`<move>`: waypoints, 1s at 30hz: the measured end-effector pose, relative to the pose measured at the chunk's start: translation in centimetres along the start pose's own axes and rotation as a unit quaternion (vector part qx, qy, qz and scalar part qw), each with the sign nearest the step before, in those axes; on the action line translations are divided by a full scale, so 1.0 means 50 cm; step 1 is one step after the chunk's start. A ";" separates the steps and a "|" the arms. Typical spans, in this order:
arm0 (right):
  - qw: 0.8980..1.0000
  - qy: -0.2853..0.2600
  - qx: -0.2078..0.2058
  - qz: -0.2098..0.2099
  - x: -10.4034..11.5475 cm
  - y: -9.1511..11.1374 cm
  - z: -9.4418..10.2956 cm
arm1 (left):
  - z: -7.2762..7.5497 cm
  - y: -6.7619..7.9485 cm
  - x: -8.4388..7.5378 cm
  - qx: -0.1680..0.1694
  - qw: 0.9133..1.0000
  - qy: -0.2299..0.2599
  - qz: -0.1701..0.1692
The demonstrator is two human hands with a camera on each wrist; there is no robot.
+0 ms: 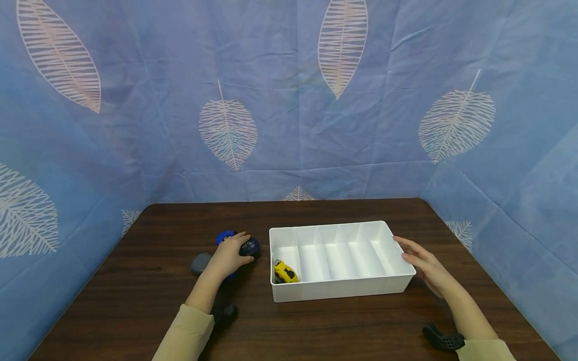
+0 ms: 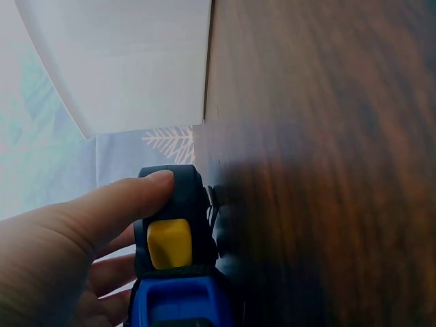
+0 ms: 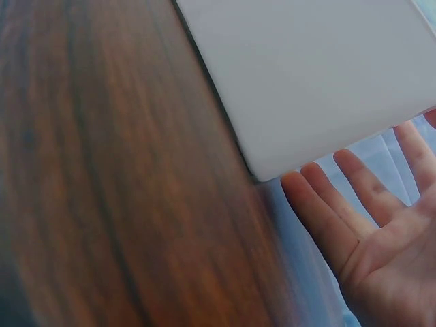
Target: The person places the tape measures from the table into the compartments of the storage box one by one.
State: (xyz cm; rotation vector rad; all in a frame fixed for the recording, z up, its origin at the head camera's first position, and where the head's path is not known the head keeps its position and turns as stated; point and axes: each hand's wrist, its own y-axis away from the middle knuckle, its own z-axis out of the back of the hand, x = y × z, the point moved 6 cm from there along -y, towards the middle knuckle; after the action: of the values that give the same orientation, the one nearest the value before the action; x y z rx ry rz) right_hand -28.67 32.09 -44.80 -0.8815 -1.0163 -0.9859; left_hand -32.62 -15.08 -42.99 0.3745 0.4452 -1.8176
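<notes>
My left hand (image 1: 228,256) grips a dark tape measure (image 1: 250,247), which shows a yellow button (image 2: 170,243) in the left wrist view. The thumb lies on its dark casing, and the other fingers are partly hidden behind it. Close by under the hand is a blue tape measure (image 1: 224,236), seen nearer the camera as a blue casing (image 2: 182,300). On the right, my right hand (image 1: 426,265) touches the end of a white divided box (image 1: 338,287) with its fingers extended. A yellow tape measure (image 1: 285,272) lies in the box's leftmost compartment.
Left of the left hand sits a grey rounded object (image 1: 200,263), partly covered by the wrist. Everything stands on a dark wooden table (image 1: 325,328). Blue leaf-patterned cloth (image 1: 280,125) hangs behind and on both sides.
</notes>
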 end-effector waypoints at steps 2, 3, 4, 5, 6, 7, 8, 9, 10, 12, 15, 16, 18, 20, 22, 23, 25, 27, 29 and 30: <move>1.000 -0.001 0.001 0.000 -0.001 0.000 0.000 | 0.000 0.001 -0.002 -0.001 1.000 0.000 0.001; 1.000 -0.001 0.001 0.001 -0.001 0.000 0.000 | 0.000 0.002 -0.002 -0.002 1.000 0.000 0.000; 1.000 -0.001 0.002 0.001 -0.001 0.001 0.000 | 0.000 0.002 -0.002 -0.003 1.000 -0.001 0.000; 1.000 -0.001 0.002 0.001 -0.002 0.001 0.000 | -0.001 0.003 -0.003 -0.004 1.000 -0.001 0.000; 1.000 0.000 0.001 0.000 -0.003 0.001 0.001 | -0.001 0.003 -0.003 -0.005 1.000 -0.002 0.000; 1.000 0.001 0.001 -0.001 -0.004 0.001 0.002 | -0.001 0.003 -0.003 -0.007 1.000 -0.003 -0.002; 1.000 0.003 0.000 -0.003 -0.005 0.001 0.002 | -0.001 0.003 -0.004 -0.008 1.000 -0.004 -0.003; 1.000 0.004 -0.001 -0.004 -0.006 0.001 0.003 | -0.001 0.004 -0.004 -0.010 1.000 -0.006 -0.004; 1.000 0.005 -0.003 -0.006 -0.007 0.001 0.003 | -0.001 0.004 -0.004 -0.010 1.000 -0.007 -0.005; 1.000 0.010 -0.003 -0.007 -0.008 0.001 0.004 | -0.001 0.004 -0.005 -0.011 1.000 -0.010 -0.006; 1.000 0.014 -0.003 -0.008 -0.009 0.001 0.004 | -0.002 0.003 -0.006 -0.011 1.000 -0.015 -0.005; 1.000 0.016 -0.003 -0.009 -0.009 0.001 0.004 | -0.003 0.003 -0.006 -0.010 1.000 -0.014 -0.003; 1.000 0.019 -0.004 -0.012 -0.010 0.001 0.005 | -0.005 0.003 -0.005 -0.007 1.000 -0.012 0.000; 1.000 0.024 -0.003 -0.014 -0.009 0.001 0.005 | -0.007 0.002 -0.004 -0.005 1.000 -0.007 0.004; 0.999 0.029 -0.002 -0.015 -0.009 0.001 0.004 | -0.008 0.003 -0.002 -0.003 1.000 0.001 0.007; 0.999 0.030 -0.002 -0.015 -0.009 0.001 0.004 | -0.009 0.003 -0.002 -0.003 1.000 0.003 0.007; 0.999 0.032 -0.002 -0.016 -0.009 0.001 0.003 | -0.010 0.004 -0.002 -0.004 1.000 0.010 0.004; 0.999 0.031 -0.003 -0.015 -0.009 0.001 0.003 | -0.011 0.005 -0.002 -0.003 1.000 0.014 0.001; 1.000 0.026 -0.003 -0.014 -0.010 0.002 0.004 | -0.013 0.006 -0.003 -0.003 1.000 0.016 -0.004; 1.000 0.024 -0.003 -0.013 -0.010 0.002 0.004 | -0.014 0.006 -0.003 -0.003 1.000 0.017 -0.007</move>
State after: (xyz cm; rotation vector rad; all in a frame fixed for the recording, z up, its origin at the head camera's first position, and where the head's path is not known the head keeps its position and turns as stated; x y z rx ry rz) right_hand -28.73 32.41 -45.24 -0.8479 -0.9862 -1.0286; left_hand -32.27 -14.71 -43.56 0.4001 0.4772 -1.8253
